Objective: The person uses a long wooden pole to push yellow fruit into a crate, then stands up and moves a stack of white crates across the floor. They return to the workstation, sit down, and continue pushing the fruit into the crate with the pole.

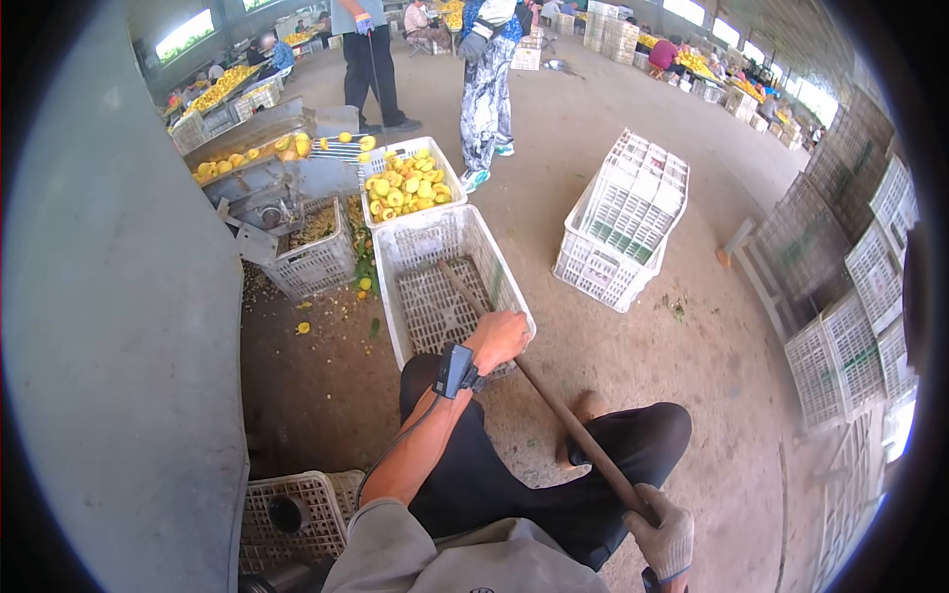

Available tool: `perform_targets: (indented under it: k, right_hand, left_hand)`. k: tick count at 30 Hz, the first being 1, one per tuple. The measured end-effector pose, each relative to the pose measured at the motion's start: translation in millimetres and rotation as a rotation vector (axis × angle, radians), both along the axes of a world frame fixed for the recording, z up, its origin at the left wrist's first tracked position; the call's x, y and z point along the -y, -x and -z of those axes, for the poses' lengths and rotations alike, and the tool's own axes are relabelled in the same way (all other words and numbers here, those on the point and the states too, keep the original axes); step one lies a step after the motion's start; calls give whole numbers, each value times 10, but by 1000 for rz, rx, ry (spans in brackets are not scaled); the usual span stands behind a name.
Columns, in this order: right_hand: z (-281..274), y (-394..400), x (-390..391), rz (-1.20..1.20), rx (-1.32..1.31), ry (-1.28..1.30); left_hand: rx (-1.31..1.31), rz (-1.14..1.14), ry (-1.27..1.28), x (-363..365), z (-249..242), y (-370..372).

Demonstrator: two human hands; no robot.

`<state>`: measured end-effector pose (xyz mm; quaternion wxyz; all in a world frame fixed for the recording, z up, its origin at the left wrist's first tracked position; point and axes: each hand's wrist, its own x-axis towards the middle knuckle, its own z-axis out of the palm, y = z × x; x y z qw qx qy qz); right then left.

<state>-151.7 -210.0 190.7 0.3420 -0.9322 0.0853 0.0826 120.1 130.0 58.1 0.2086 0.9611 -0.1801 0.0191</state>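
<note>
A long wooden pole [573, 425] slants from inside a white plastic crate [507, 265] back toward my right side. My bare left hand [499, 338], with a dark device strapped at its wrist, is closed around the pole over the crate's near rim. My right hand [660, 534], in a pale work glove, grips the pole's near end beside my knee. The pole's far end reaches down into the crate, which has a slatted bottom. Touching this crate's far side is another white crate filled with halved yellow fruit [405, 186].
A metal chute [267, 163] carries yellow fruit at the left, above a crate of scraps [316, 242]. Stacked crates [633, 203] stand ahead right, and more crates [840, 361] line the right. Two people [484, 89] stand ahead. A grey metal panel [129, 296] fills the left.
</note>
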Motion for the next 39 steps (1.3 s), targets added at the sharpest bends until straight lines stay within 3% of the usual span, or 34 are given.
perform_targets:
  k: [10,39]
  right_hand:
    - [51,-16,40,-6,16,-18]
    - [20,-64,18,53,-41,-58]
  left_hand:
    - [-50,-109,-18,-304,19,41]
    - [-57,-81,9,-235,-126,86]
